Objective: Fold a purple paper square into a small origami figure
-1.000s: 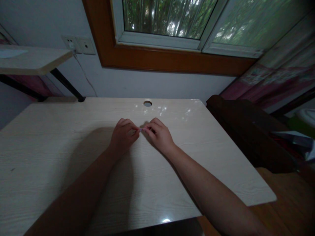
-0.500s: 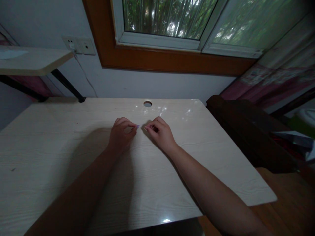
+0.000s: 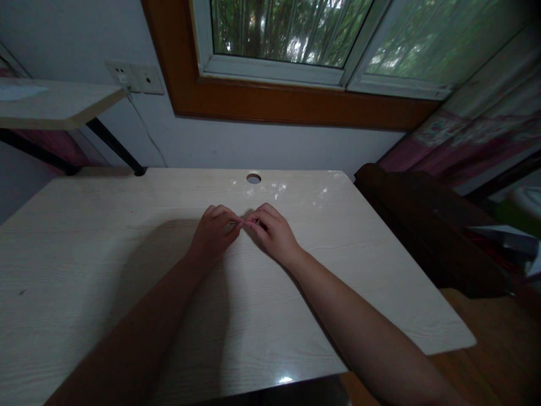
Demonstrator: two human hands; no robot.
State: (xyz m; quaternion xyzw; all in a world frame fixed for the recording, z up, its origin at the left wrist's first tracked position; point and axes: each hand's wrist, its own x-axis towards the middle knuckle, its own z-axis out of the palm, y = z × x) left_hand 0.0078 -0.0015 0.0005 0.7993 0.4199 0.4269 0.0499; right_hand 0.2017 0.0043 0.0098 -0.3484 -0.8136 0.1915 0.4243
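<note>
My left hand is closed in a pinch above the pale wood-grain desk. Thumb and index finger press on something thin, of which only a sliver shows by the fingertips. Opposite it, my right hand also pinches, its thumb and index tips touching or nearly touching those of the left. What lies between the two pairs of fingertips is too small and too covered to name. Both forearms reach in from the bottom of the view.
Behind the hands, a round cable hole pierces the desk near the wall. A raised shelf on black legs stands at the left. Above is a window with a brown frame. Dark wooden furniture adjoins the desk's right side.
Both hands have come together: the left moved slightly right, the right slightly left. The gap between their fingertips closed, and the small purplish thing at the left fingertips is now mostly covered.
</note>
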